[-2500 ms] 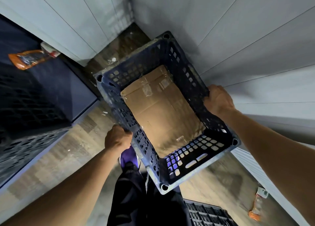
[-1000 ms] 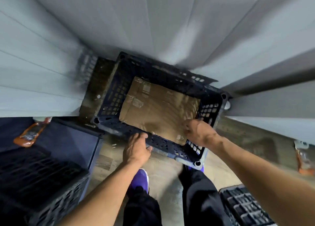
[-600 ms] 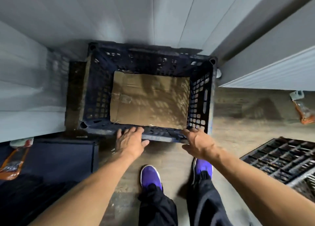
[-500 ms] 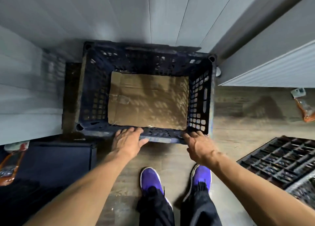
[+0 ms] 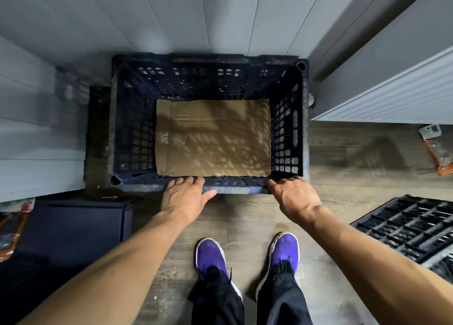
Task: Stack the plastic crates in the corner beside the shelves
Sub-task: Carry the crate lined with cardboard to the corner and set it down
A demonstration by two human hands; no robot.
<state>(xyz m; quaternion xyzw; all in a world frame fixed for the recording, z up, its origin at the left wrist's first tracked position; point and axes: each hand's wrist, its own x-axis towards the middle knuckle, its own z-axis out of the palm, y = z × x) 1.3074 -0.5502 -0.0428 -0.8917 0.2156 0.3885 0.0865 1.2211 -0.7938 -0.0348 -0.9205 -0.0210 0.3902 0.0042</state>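
A dark blue perforated plastic crate [image 5: 286,133] stands upright on the floor against the grey panelled wall, in the corner. A sheet of brown cardboard [image 5: 213,138] lies flat on its bottom. My left hand [image 5: 183,198] rests with straight fingers on the crate's near rim, left of centre. My right hand [image 5: 295,197] touches the same rim near its right corner, fingers extended. Neither hand grips anything. Another black crate [image 5: 407,226] lies on the floor at the right, partly cut off by the frame edge.
A dark cabinet or shelf unit [image 5: 71,229] stands at the left, close to the crate. A white radiator-like panel [image 5: 392,96] sits at the right. An orange packet [image 5: 438,153] lies on the wooden floor [image 5: 245,216]. My purple shoes [image 5: 210,256] stand just behind the crate.
The crate was carried, lowered into the corner and turned square to the wall. Both hands let go of its sides and now lie on the near rim.
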